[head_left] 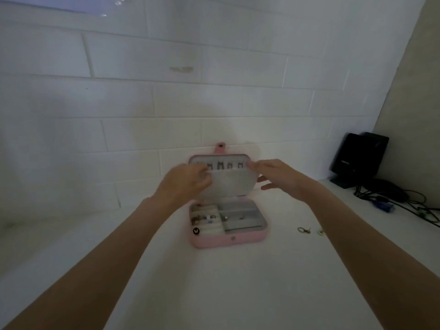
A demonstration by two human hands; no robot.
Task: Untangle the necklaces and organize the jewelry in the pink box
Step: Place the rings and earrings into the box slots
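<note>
The pink box [228,241] lies open on the white counter, its lid [228,186] standing up against the tiled wall. A row of small hooks [220,166] runs along the top of the lid's grey inner panel. The tray holds rings and small pieces [207,219] in its left slots and grey compartments on its right. My left hand [185,181] is at the panel's left side with fingers curled by the hooks; blur hides what it holds. My right hand [278,176] touches the lid's upper right corner with the index fingertip, its other fingers spread.
Two small loose jewelry pieces [303,230] [321,232] lie on the counter to the right of the box. A black device [359,158] with cables [404,198] and a blue connector [383,206] sits in the far right corner.
</note>
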